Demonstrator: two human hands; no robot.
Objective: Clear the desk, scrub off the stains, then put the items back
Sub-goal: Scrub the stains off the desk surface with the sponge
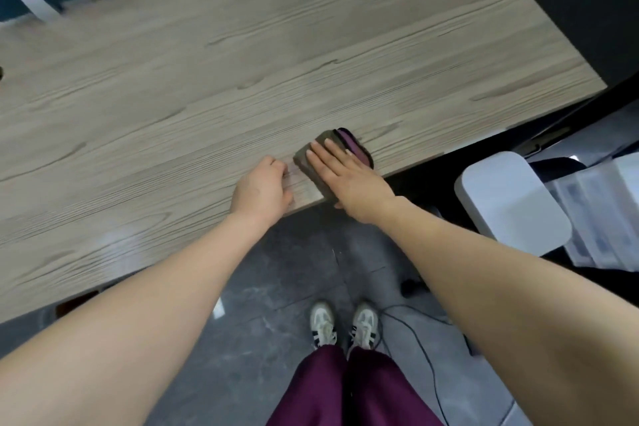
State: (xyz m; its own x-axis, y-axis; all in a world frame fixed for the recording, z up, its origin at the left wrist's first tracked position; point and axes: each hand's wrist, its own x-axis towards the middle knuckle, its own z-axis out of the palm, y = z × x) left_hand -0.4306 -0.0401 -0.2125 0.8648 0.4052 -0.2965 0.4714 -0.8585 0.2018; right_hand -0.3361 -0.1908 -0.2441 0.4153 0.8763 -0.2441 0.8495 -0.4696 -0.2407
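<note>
The right hand (340, 180), fingers straight and together, presses the folded cloth (313, 162) flat to scrub the desk (242, 62) edge, while at its nine o'clock the left hand (262, 188), fingers curled under, braces.

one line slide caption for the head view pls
Right hand presses a cloth flat near the desk edge; left hand rests beside it.

Landmark: desk (242, 73)
Cloth (311, 162): on the desk, at its near edge
Right hand (342, 180): flat on the cloth
Left hand (262, 187): on the desk edge, just left of the cloth
Chair armrest (508, 201): right of the desk, off it
Shoes (342, 323): on the floor, before the desk
</note>
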